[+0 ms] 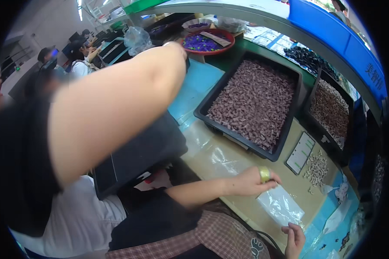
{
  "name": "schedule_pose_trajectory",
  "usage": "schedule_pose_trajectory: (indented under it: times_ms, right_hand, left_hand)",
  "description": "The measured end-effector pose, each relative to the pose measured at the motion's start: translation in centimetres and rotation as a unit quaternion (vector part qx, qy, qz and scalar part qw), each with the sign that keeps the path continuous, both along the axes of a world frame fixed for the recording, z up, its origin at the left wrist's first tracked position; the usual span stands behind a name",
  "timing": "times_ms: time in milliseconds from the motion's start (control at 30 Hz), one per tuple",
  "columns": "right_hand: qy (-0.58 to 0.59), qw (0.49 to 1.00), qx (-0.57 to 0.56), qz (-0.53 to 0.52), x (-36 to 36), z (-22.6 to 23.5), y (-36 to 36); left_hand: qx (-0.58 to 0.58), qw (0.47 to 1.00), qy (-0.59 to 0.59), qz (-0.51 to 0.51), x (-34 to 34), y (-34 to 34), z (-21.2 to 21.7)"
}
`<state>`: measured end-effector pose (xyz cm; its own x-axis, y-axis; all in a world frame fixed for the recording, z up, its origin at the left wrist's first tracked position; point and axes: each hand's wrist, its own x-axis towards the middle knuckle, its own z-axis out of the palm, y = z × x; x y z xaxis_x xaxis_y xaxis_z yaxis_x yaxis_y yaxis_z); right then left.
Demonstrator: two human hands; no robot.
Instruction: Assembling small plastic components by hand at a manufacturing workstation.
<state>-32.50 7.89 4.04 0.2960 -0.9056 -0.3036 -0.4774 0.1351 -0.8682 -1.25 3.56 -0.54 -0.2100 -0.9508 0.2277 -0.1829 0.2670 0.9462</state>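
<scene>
My left hand point(248, 182) reaches over the brown worktop with its fingers pinched on the upper end of a clear plastic bag point(282, 205). A small yellow ring, like a roll of tape point(265, 174), sits around a finger of that hand. The bag lies flat and shiny, slanting down toward my right hand point(294, 238). That hand is beside the bag's lower end, fingers loosely bent and apart, with nothing seen in it. Beyond my hands stands a black tray point(199, 113) full of small purplish-brown pieces point(255, 101).
A white card with green marks point(300, 152) lies by a pile of small pale pieces point(317, 169). Another black tray point(309, 101) stands at the right. A co-worker's bare arm point(116, 108) crosses the left side, near a red bowl point(231, 45) of purple pieces.
</scene>
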Motion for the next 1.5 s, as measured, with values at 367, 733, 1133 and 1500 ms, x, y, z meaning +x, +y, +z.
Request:
schedule_pose_trajectory:
  times_ms: [367, 733, 1133, 1500]
  right_hand:
    - [-0.071, 0.989, -0.133, 0.003, -3.3, -6.0, -2.1]
    - [-0.049, 0.985, -0.144, -0.080, -10.4, -7.8, 0.8]
    - [0.013, 0.967, -0.252, -0.028, -6.5, -7.1, -2.2]
    - [0.301, 0.868, -0.394, 0.026, -2.0, -6.8, -13.4]
  left_hand:
    - [-0.074, 0.983, -0.076, 0.147, 1.4, -2.4, 1.0]
    - [-0.101, 0.874, -0.304, 0.366, 3.3, -6.3, 1.9]
    - [-0.038, 0.816, -0.530, 0.228, 7.1, -12.0, -0.5]
    - [-0.054, 0.836, -0.481, 0.260, 6.2, -10.1, -0.3]
